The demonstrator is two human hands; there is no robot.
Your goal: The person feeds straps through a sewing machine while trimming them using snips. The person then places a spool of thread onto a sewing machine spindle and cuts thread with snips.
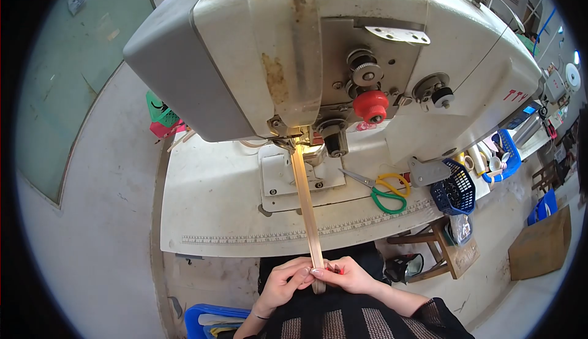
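Note:
A long tan strip [306, 207] runs from under the needle area of the sewing machine [361, 63] down past the table's front edge. Near its lower end, my left hand [286, 284] pinches the strip with thumb and fingers. On the other side my right hand [350, 276] also has its thumb and fingers closed on the strip, with a small red item [335, 270] showing by its fingers. Both hands are close together in front of my body. A lamp lights the strip where it meets the machine.
Scissors [389, 195] with green and yellow handles lie right of the strip. A dark blue basket [453, 187] stands at the table's right edge, with a lighter blue basket [507, 158] behind. A ruler scale [245, 238] lines the front. A wooden stool [459, 256] stands below right.

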